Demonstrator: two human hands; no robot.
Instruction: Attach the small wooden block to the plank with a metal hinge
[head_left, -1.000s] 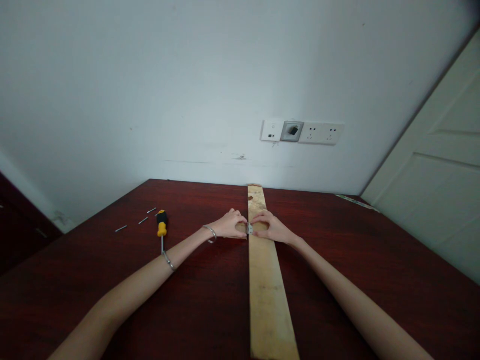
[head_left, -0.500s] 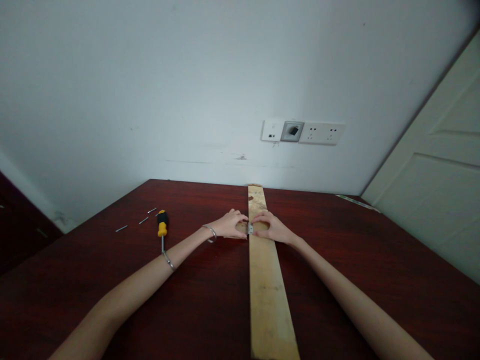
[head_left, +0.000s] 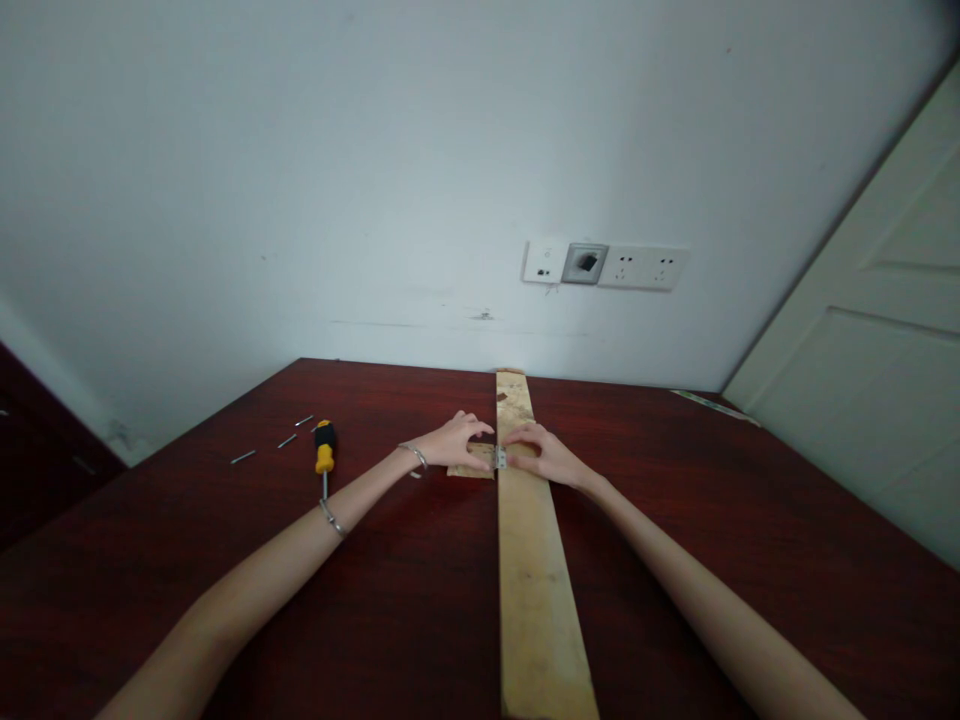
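Long board (head_left: 538,590): landmark for all places below; lies flat on the dark red table (head_left: 382,610); judged stiff and moderate in weight, its bare timber giving fair friction; take hold by both long edges, clear of the metal hinge.
Metal hinge (head_left: 501,458): at the left edge of the long board, between it and the short block; judged light and rigid, with smooth faces that may slip and leaves that may swing; take hold by the outer rims of the leaves; whether it is fastened cannot be told.
Short block (head_left: 471,469): just left of the long board, partly covered; judged light, stiff and prone to turn; take hold by its near and far edges.
Left hand (head_left: 448,441): left of the long board, over the short block; thumb and forefinger spread wide, nothing seen clamped between; contact cannot be told.
Right hand (head_left: 553,458): on the long board, tips beside the metal hinge; thumb and forefinger arched apart; whether they press or pinch cannot be told.
Screwdriver (head_left: 324,452): well left of the long board; judged firm and easy to hold; grasp the handle.
Slim metal pieces (head_left: 243,457): farther left of the long board; judged light, hard and liable to roll; lift singly by fingertips.
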